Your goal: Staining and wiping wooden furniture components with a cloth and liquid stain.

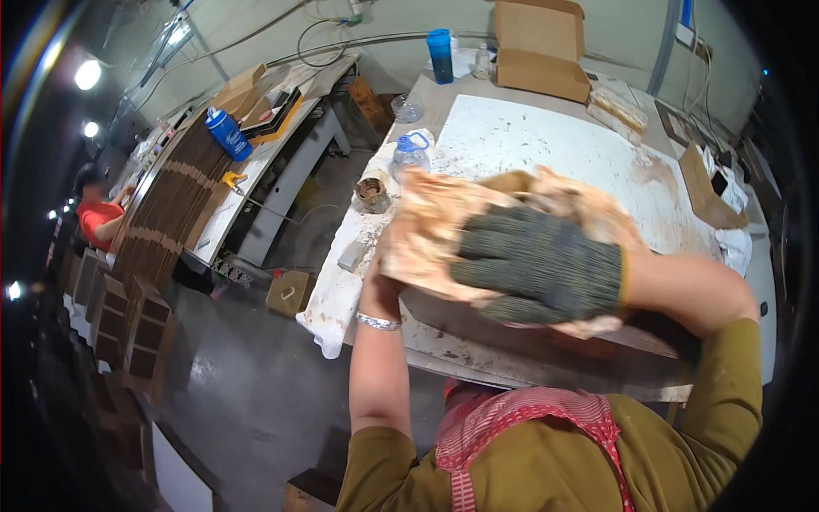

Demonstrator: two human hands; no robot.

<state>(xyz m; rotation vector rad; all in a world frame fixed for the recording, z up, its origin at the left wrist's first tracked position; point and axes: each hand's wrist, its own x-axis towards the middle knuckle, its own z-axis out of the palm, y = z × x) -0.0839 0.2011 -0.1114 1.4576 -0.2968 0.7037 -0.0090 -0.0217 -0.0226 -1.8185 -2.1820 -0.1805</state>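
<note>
My right hand (pixel 542 264), in a dark green knitted glove, lies flat with fingers stretched leftward over a crumpled peach-coloured cloth (pixel 426 226). Its palm and fingers touch the cloth's upper side. My left arm (pixel 380 367), with a silvery bracelet at the wrist, reaches up to the cloth's left side. The left hand's fingers are hidden behind the folds. Below the cloth, a dark brown flat surface (pixel 461 320) shows near the table's front edge; its full shape is covered. A small olive-brown piece (pixel 509 181) pokes out behind the cloth.
On the white, stained worktable (pixel 512 128) stand a blue tumbler (pixel 440 58), an open cardboard box (pixel 542 51) and a clear jug (pixel 411 154). A dirty tin (pixel 372 196) and grey block (pixel 351 256) sit left. Stacked cardboard (pixel 162 213) and a person in red (pixel 98 218) are farther left.
</note>
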